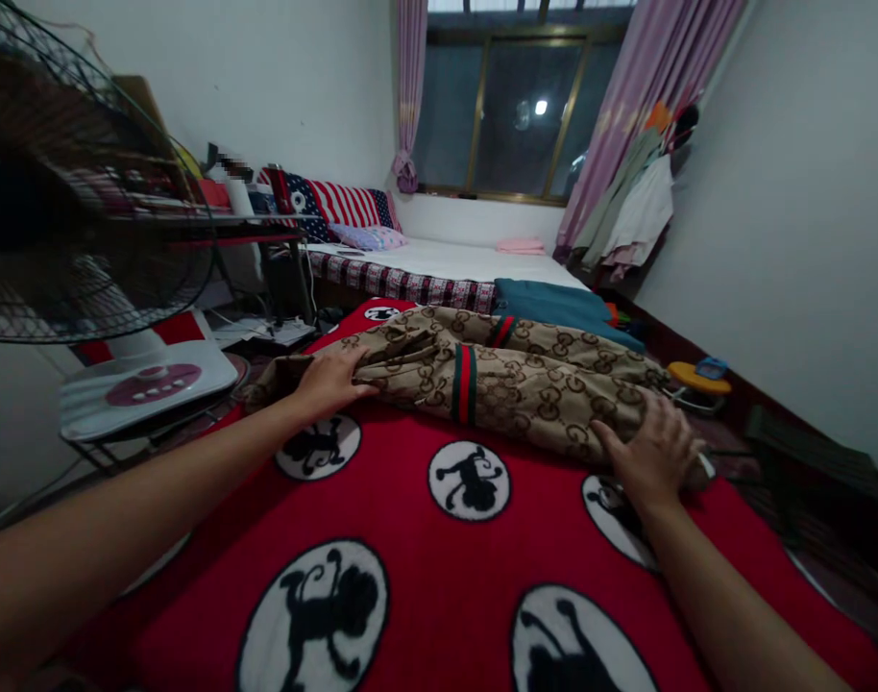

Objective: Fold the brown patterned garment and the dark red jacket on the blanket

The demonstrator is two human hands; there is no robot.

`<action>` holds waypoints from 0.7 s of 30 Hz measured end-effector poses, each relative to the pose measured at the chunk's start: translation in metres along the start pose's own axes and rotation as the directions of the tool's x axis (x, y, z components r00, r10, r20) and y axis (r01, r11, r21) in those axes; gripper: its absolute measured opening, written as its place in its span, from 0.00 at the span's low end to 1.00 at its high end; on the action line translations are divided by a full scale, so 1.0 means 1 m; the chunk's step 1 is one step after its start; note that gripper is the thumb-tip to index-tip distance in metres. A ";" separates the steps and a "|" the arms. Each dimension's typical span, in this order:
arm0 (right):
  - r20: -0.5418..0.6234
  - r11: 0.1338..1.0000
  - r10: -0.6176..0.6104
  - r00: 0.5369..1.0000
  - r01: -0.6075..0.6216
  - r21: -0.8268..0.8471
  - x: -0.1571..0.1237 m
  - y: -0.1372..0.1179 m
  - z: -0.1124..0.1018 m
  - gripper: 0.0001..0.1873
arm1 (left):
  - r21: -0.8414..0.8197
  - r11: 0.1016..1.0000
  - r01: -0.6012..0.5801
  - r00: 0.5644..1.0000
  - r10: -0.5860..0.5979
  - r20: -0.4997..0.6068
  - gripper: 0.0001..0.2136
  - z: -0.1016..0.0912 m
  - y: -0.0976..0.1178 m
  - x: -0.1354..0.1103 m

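Hands flat, I press the brown patterned garment (pixel 525 384) on the red blanket (pixel 425 577): left hand (pixel 330 382) at nine o'clock, right hand (pixel 655 452) at four; doubled lengthwise, I judge, not yet folded across.

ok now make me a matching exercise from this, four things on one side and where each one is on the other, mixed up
Things
1. left hand
2. right hand
3. fan
4. teal cloth

Places
A. far left of the view, beside the red blanket
B. flat on the right end of the tan garment
C. folded behind the tan garment, by the bed
D. on the left end of the tan garment

Pairs: 1-D, 2-B, 3-A, 4-C
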State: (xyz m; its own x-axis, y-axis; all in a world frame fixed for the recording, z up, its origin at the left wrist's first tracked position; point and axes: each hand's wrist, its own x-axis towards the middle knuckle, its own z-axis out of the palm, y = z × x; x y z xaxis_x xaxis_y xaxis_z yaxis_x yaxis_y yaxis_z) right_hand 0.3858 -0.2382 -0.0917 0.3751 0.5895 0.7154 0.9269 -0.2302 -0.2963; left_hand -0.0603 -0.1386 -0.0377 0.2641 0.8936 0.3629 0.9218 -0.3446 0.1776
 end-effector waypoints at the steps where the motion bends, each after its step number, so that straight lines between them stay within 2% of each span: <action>1: 0.023 1.000 0.026 0.999 -0.026 -0.006 0.005 0.004 0.002 0.42 | -0.054 0.999 -0.004 0.999 0.006 0.039 0.29 0.001 -0.001 0.004; 3: 0.076 0.999 0.041 0.996 -0.039 -0.037 0.019 0.008 0.004 0.47 | -0.197 0.980 -0.043 0.991 0.066 0.112 0.24 0.000 -0.002 0.012; 5: 0.147 0.997 0.030 0.989 -0.018 -0.081 0.038 0.012 0.004 0.50 | -0.348 0.933 -0.088 0.982 0.140 0.127 0.21 -0.006 -0.005 0.020; 8: 0.320 0.995 -0.021 0.947 0.050 -0.083 0.071 0.020 0.002 0.47 | -0.482 0.872 -0.091 0.994 0.105 0.003 0.23 -0.026 -0.015 0.030; 9: 0.397 0.995 -0.042 0.917 0.076 -0.069 0.081 0.024 0.001 0.43 | -0.499 0.864 -0.076 0.997 0.056 -0.054 0.24 -0.034 -0.020 0.033; 11: 0.560 0.992 -0.087 0.824 0.120 -0.022 0.100 0.031 -0.004 0.31 | -0.498 0.866 -0.043 0.991 -0.027 -0.132 0.25 -0.051 -0.028 0.036; 12: 0.623 0.990 -0.108 0.775 0.139 -0.001 0.108 0.033 -0.008 0.24 | -0.481 0.876 -0.038 0.989 -0.036 -0.143 0.25 -0.058 -0.031 0.037; 13: 0.655 0.988 -0.128 0.745 0.154 0.017 0.113 0.033 -0.014 0.18 | -0.455 0.889 -0.047 0.991 -0.017 -0.135 0.25 -0.064 -0.034 0.038; 14: 0.647 0.984 -0.157 0.746 0.173 0.039 0.116 0.033 -0.021 0.14 | -0.420 0.905 -0.071 0.993 0.025 -0.114 0.24 -0.068 -0.037 0.037; 15: 0.598 0.977 -0.203 0.775 0.198 0.074 0.116 0.032 -0.030 0.11 | -0.379 0.919 -0.106 0.993 0.080 -0.086 0.23 -0.071 -0.039 0.035; 17: 0.416 0.943 -0.330 0.847 0.277 0.183 0.105 0.031 -0.051 0.08 | -0.293 0.938 -0.186 0.982 0.181 -0.045 0.20 -0.072 -0.043 0.025; 18: 0.318 0.910 -0.399 0.860 0.328 0.253 0.095 0.031 -0.062 0.08 | -0.246 0.943 -0.225 0.974 0.227 -0.021 0.18 -0.070 -0.045 0.017; 19: 0.248 0.866 -0.466 0.849 0.381 0.325 0.081 0.032 -0.072 0.07 | -0.198 0.944 -0.262 0.963 0.269 0.007 0.16 -0.068 -0.046 0.008; 21: 0.231 0.798 -0.558 0.797 0.441 0.410 0.047 0.040 -0.091 0.10 | -0.071 0.953 -0.295 0.955 0.297 0.011 0.12 -0.062 -0.046 -0.017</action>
State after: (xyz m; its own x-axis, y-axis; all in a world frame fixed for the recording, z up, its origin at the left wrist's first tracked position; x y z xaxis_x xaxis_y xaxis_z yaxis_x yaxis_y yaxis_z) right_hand 0.4415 -0.2906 -0.0127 -0.2210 0.7769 0.5895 0.9014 0.3935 -0.1808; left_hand -0.1249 -0.1555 0.0049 0.5288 0.7544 0.3889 0.7802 -0.6125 0.1272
